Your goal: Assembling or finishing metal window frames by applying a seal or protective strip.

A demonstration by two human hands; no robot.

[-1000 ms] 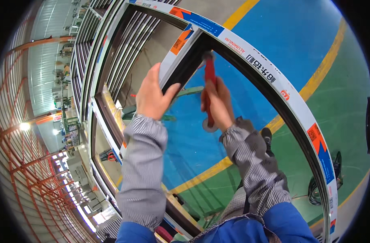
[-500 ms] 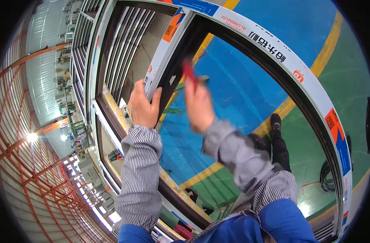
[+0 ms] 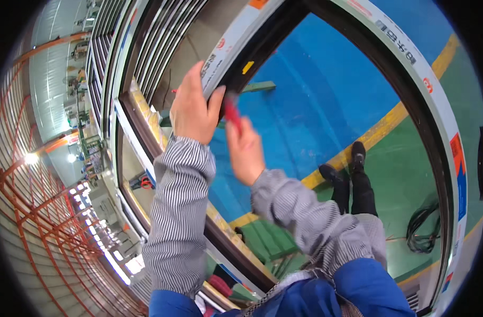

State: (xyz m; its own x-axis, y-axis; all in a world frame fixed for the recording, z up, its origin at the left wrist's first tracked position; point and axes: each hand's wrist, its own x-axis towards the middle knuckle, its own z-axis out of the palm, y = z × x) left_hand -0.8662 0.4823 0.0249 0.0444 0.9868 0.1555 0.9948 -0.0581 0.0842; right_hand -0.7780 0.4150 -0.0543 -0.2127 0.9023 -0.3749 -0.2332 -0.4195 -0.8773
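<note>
A large metal frame [image 3: 418, 87], with dark inner faces and a white protective film on its front, stands around my arms. My left hand [image 3: 191, 113] grips its middle bar [image 3: 231, 39], thumb on the dark inner side and fingers over the filmed face. Just right of it, my right hand [image 3: 245, 153] is closed round a red-handled tool [image 3: 232, 113], whose blurred tip points up toward the bar's inner side. What kind of tool it is cannot be made out. A small yellow piece [image 3: 247, 67] shows on that dark inner face, beyond my left thumb.
More frames and bars [image 3: 167, 42] stand at the left. A green beam [image 3: 260, 86] lies behind the opening. The floor is blue and green with yellow lines [image 3: 379, 127]. Black cable [image 3: 424, 227] lies coiled at right, and dark-shod feet [image 3: 359, 153] show through the opening.
My right hand has moved left and down with the red-handled tool, closer to my left hand. The view has shifted along the frame. The small inner-face spot, whitish before, now looks yellow.
</note>
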